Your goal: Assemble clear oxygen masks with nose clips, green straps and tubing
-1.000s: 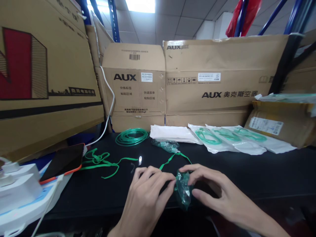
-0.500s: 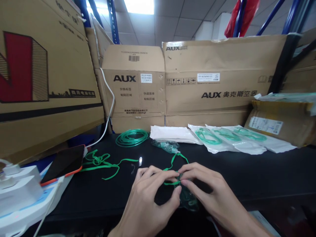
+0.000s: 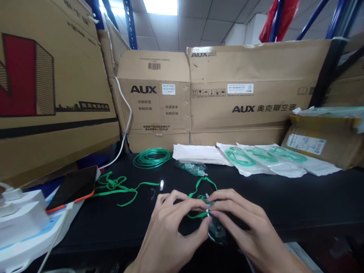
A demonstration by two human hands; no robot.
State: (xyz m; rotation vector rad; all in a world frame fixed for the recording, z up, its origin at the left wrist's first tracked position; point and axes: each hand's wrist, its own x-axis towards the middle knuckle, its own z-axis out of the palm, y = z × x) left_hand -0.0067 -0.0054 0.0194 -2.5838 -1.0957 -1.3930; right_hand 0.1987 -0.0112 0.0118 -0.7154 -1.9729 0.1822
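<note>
A translucent green oxygen mask (image 3: 217,230) lies at the front of the black table, between both hands. My left hand (image 3: 178,223) is closed, with its thumb and fingertips pinching the mask's edge where the strap meets it. From the other side, my right hand (image 3: 241,218) pinches the same spot, its fingertips almost touching the left ones. A green elastic strap (image 3: 198,184) loops out behind the fingers onto the table. The fingers hide the exact point where strap and mask join. Beyond them lies another clear green mask (image 3: 193,167) with a pale connector.
Coiled green tubing (image 3: 152,158) lies at the back, beside white packets (image 3: 199,154) and bagged masks (image 3: 240,157). Loose green straps (image 3: 113,184), a phone (image 3: 74,187) and a white power strip (image 3: 25,223) are on the left. Cardboard boxes (image 3: 241,79) wall the back.
Both hands have shifted slightly, the right one a little to the right and down. The mask has turned a little between the fingertips, and its pale tip now shows above them.
</note>
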